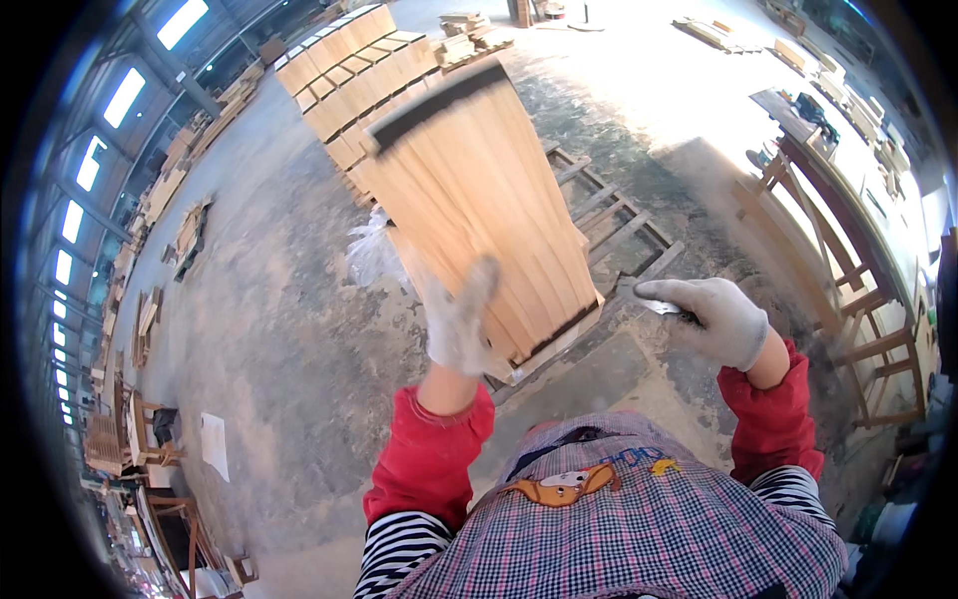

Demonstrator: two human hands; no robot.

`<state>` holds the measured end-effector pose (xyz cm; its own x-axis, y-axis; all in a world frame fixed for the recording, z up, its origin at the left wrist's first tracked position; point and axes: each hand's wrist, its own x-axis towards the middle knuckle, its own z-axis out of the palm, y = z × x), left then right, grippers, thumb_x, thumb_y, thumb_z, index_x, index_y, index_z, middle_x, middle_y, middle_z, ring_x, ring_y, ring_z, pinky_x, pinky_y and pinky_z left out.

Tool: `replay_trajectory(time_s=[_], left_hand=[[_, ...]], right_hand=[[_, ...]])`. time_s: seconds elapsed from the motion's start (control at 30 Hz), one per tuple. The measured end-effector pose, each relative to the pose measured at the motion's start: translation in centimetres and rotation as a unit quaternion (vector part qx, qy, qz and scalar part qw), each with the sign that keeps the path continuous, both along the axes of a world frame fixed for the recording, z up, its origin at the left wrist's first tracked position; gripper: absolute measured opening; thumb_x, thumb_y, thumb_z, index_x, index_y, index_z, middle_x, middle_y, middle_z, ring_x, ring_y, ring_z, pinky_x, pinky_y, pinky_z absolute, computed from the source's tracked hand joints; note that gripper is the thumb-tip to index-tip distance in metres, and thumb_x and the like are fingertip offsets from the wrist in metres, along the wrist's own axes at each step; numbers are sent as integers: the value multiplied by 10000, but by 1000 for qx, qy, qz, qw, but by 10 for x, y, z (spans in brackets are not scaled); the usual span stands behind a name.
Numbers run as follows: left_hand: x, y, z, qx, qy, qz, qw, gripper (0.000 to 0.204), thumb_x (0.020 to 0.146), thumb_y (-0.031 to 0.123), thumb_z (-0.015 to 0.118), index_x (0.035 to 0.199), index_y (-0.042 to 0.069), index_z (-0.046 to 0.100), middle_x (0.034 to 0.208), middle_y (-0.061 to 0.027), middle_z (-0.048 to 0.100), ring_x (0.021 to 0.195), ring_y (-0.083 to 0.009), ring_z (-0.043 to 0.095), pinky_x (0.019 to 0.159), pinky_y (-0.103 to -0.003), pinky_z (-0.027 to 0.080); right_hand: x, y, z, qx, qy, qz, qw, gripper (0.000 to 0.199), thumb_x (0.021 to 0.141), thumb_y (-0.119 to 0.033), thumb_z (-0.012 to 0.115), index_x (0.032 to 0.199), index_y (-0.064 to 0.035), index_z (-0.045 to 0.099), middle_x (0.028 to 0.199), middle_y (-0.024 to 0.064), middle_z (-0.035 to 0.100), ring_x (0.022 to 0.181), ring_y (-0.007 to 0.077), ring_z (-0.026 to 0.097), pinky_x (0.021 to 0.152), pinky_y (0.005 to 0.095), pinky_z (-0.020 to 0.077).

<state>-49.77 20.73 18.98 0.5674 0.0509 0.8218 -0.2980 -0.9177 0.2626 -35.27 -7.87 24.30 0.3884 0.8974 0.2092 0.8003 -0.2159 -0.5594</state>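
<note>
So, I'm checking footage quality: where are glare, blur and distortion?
Head view: glare bleaches the grey concrete floor at upper right; blur softens the white-gloved left hand and pale wooden panel; fisheye distortion bends the row of bright windows at left.

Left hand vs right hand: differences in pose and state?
The left hand is at the near left part of the wooden panel; the right hand is off to its right, holding a small metal-bladed tool.
The left hand points mostly away from the body; the right hand points left.
The left hand is blurred; the right hand is sharper.
Both wear pale gloves.
</note>
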Motion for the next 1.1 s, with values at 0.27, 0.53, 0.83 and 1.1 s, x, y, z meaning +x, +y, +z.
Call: replay_trajectory(time_s=[0.27,0.53,0.83,1.1], left_hand=[[-12,-84,-90,-363,274,-150,878,331,767,181,699,1028,6,598,887,-118,623,788,-284,623,685,-368,495],[-8,-61,-56,-269,348,-330,835,546,765,213,704,1241,32,507,1118,-153,574,1023,-270,566,858,-357,465],[55,67,-29,-703,189,-376,573,911,799,759,418,1412,95,306,1285,-119,516,1027,-268,601,801,-429,528],[86,92,21,-789,198,-280,510,551,864,539,553,1247,146,510,1131,-55,622,978,-216,634,755,-371,555]], right_hand=[[-17,4,-62,255,509,-182,802,560,880,-110,541,1398,-50,337,874,22,539,565,104,528,496,249,457],[-48,19,-74,306,553,-200,748,616,876,-202,590,1394,-17,312,928,45,543,551,114,530,471,247,438],[-76,46,-97,356,490,-290,741,595,883,-248,594,1374,-22,347,952,67,587,487,96,521,423,217,423],[-71,61,-131,410,445,-306,735,575,876,-320,624,1338,-58,402,998,76,618,667,131,605,514,233,480]])
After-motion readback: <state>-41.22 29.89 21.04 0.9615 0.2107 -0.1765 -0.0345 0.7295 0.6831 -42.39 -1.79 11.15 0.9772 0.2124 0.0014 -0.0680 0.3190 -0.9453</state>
